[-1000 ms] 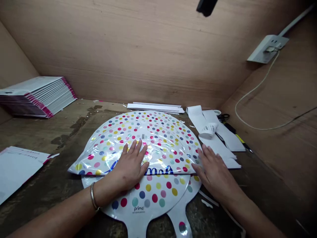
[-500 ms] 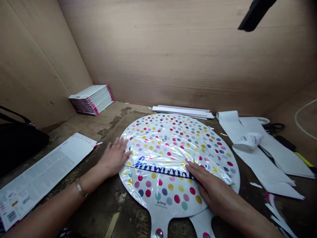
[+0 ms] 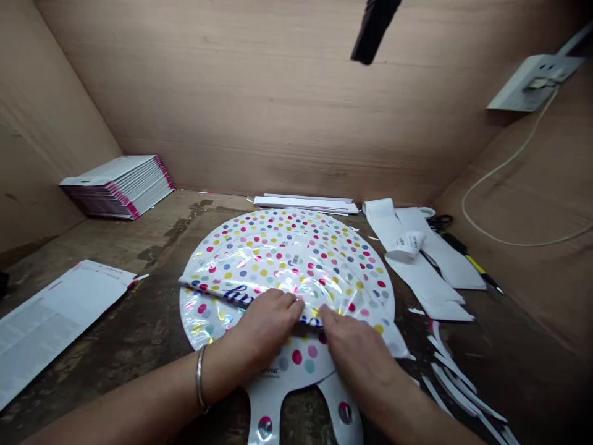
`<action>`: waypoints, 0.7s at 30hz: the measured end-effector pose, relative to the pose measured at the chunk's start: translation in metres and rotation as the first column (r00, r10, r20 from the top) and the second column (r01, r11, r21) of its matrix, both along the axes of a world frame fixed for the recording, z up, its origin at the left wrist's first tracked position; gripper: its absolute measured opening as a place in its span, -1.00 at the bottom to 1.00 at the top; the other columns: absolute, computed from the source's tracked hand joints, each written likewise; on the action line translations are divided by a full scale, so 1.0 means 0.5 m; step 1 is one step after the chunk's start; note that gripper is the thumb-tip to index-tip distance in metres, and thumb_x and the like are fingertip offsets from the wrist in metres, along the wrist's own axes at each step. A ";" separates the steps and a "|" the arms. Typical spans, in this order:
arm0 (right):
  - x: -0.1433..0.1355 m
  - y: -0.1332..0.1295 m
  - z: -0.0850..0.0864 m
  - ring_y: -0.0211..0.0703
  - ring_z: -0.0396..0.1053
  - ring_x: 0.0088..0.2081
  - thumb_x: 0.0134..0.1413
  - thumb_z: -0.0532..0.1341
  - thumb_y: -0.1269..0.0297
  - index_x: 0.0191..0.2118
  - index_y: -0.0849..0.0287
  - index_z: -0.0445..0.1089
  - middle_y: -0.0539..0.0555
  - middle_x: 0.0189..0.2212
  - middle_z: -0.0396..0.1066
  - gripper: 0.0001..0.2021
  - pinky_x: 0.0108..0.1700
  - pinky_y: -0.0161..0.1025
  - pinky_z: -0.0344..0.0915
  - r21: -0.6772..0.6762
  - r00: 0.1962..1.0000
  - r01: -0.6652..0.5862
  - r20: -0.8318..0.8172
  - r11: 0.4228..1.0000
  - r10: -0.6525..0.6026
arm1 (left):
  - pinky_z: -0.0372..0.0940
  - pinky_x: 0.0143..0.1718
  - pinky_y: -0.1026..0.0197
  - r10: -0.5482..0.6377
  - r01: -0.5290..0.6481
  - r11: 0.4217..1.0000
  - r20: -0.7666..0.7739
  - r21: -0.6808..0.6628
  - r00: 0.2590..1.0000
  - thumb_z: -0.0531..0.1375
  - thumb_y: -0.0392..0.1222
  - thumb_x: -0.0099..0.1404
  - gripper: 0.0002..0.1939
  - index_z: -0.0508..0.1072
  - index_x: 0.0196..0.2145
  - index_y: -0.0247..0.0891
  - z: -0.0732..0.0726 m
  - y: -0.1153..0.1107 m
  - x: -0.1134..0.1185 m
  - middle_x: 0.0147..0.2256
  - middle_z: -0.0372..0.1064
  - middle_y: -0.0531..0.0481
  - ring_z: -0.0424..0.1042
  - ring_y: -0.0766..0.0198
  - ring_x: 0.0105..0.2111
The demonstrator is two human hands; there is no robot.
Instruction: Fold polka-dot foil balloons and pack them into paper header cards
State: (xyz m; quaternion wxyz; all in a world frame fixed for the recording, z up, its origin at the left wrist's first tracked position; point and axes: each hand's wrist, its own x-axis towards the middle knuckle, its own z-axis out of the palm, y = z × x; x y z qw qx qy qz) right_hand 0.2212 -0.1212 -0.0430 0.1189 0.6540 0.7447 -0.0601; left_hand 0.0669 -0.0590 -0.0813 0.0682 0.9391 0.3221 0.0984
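Note:
Two round paddle-shaped boards with coloured dots [image 3: 296,356] lie overlapped on the dark table, handles toward me. Over the upper one is a clear glossy plastic film with dots and blue lettering [image 3: 236,293], its lower edge folded across the middle. My left hand [image 3: 273,321] is closed on that edge near the centre, a bracelet on its wrist. Beside it, my right hand [image 3: 354,346] has its fingers curled on the same edge. The fingertips of both hands are partly hidden against the film.
A stack of white and pink packs [image 3: 118,185] stands back left, a printed sheet [image 3: 60,315] at left. White strips [image 3: 306,204] lie behind the boards. At right are backing paper [image 3: 417,278], scissors [image 3: 440,220], a yellow-black cutter [image 3: 477,266] and a wall socket [image 3: 532,83].
My left hand has moved from the boards' left edge to the centre and closed on the film edge. My right hand has curled its fingers beside it. The view has turned right.

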 end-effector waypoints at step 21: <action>0.146 -0.003 -0.072 0.00 0.06 0.23 0.09 0.08 0.45 0.18 0.12 0.22 0.11 0.17 0.20 -0.50 0.20 0.04 0.09 0.165 0.856 -0.271 -0.409 0.948 0.316 | 0.17 0.08 -0.04 -0.021 0.031 0.998 0.171 -0.058 0.985 0.10 -0.31 0.23 -0.61 0.37 0.01 -0.10 -0.027 0.003 -0.204 0.04 0.33 -0.07 0.24 0.06 0.08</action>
